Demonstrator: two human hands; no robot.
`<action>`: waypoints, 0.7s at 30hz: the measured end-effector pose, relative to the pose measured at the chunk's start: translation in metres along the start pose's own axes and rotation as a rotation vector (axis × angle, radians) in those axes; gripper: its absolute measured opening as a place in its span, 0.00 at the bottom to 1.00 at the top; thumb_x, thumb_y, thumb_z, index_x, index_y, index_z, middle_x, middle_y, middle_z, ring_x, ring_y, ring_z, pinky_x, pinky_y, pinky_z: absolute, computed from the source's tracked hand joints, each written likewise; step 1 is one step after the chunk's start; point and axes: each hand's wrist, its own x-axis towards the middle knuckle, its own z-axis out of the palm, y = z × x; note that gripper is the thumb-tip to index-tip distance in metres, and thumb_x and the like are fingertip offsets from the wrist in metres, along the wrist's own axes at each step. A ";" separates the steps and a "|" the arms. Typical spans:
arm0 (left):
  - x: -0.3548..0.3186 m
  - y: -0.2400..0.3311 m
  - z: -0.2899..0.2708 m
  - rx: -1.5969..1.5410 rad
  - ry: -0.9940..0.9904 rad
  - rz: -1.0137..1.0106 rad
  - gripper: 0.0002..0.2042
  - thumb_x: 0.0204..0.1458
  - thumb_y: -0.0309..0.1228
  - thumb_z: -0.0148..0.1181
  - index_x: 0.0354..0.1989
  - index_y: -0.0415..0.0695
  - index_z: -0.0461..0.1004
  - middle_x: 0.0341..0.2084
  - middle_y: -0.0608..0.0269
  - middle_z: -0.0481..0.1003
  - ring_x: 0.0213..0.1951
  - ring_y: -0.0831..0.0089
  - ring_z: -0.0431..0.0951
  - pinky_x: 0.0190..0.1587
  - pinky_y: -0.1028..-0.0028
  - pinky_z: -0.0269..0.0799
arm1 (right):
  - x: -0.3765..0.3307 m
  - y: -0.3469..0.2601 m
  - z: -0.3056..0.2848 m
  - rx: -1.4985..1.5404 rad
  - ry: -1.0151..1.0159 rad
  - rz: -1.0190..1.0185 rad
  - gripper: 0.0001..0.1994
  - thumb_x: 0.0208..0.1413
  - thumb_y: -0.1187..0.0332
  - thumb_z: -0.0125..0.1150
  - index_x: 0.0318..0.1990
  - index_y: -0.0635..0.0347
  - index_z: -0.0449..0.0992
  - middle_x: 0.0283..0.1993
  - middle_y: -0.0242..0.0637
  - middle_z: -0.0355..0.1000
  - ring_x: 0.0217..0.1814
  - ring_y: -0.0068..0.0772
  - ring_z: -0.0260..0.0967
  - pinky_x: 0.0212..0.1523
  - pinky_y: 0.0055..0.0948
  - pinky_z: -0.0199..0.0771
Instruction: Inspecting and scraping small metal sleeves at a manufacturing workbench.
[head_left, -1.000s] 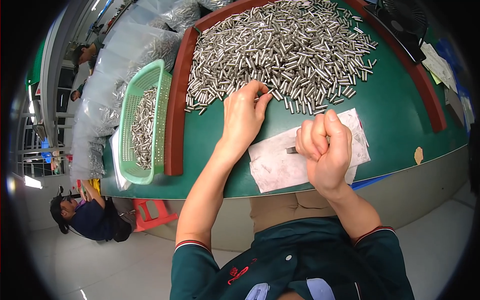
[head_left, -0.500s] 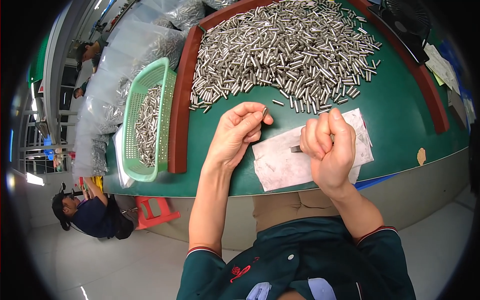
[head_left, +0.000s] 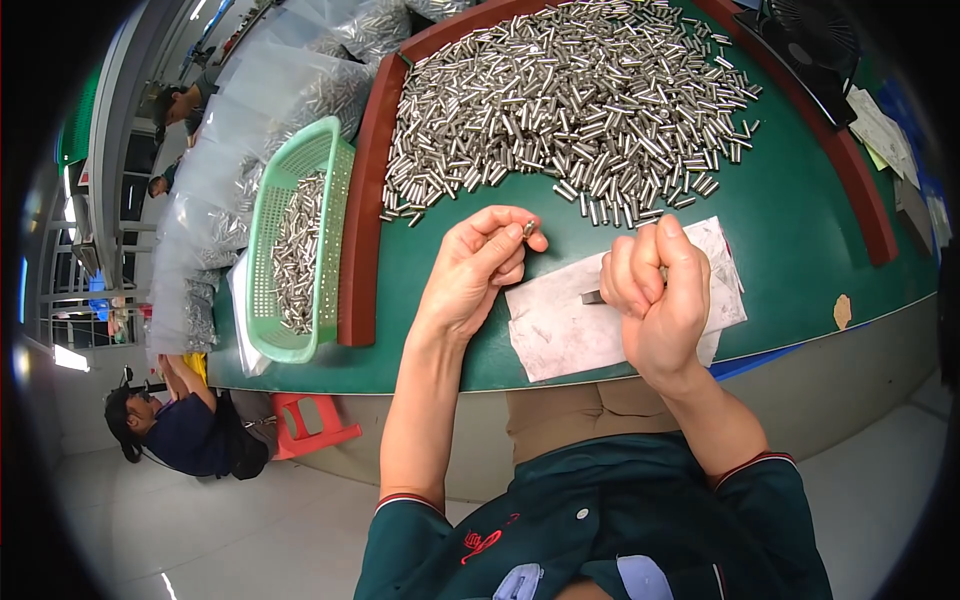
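Note:
Between the thumb and fingertips of my left hand is a small shiny metal pin, a short cylinder held above the green table. My right hand is closed round a tool whose grip is hidden in the fist. Only its flat dark tip sticks out on the left side. Beneath that hand lies a smudged white cloth or paper on the table. Beyond both hands spreads a large heap of similar metal pins.
Dark red wooden rails border the heap. Left of them stands a pale green basket partly filled with pins. Clear bags of pins line the left side. A black fan sits far right. Other people are at the left.
The pin in my left fingertips has turned to another angle. A loose pin in front of the heap no longer shows in its former spot. My right hand has barely moved.

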 end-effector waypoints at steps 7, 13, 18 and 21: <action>0.000 0.003 0.000 -0.053 -0.002 -0.026 0.08 0.54 0.28 0.46 0.35 0.36 0.68 0.23 0.61 0.70 0.16 0.88 0.54 0.17 0.87 0.50 | 0.000 0.000 0.001 0.010 0.005 -0.003 0.22 0.59 0.66 0.32 0.10 0.55 0.48 0.09 0.25 0.44 0.12 0.16 0.41 0.14 0.19 0.40; 0.000 0.004 0.002 -0.159 0.050 -0.033 0.14 0.57 0.37 0.41 0.29 0.38 0.67 0.20 0.59 0.68 0.16 0.86 0.54 0.17 0.85 0.50 | 0.000 0.000 0.000 0.012 0.005 0.000 0.22 0.59 0.65 0.32 0.10 0.55 0.48 0.09 0.25 0.44 0.12 0.16 0.41 0.14 0.20 0.41; 0.012 0.010 0.009 0.107 0.009 0.014 0.13 0.54 0.35 0.46 0.25 0.38 0.66 0.15 0.68 0.63 0.16 0.85 0.55 0.17 0.84 0.51 | 0.000 0.000 -0.001 -0.040 -0.015 -0.012 0.21 0.59 0.62 0.30 0.12 0.53 0.49 0.08 0.27 0.44 0.11 0.17 0.34 0.13 0.20 0.39; 0.023 0.010 0.019 1.039 0.117 0.380 0.06 0.44 0.26 0.57 0.29 0.37 0.70 0.14 0.69 0.66 0.17 0.83 0.64 0.20 0.78 0.60 | 0.000 -0.001 0.000 -0.035 -0.010 -0.005 0.21 0.59 0.62 0.30 0.12 0.53 0.49 0.08 0.27 0.44 0.11 0.17 0.34 0.13 0.20 0.39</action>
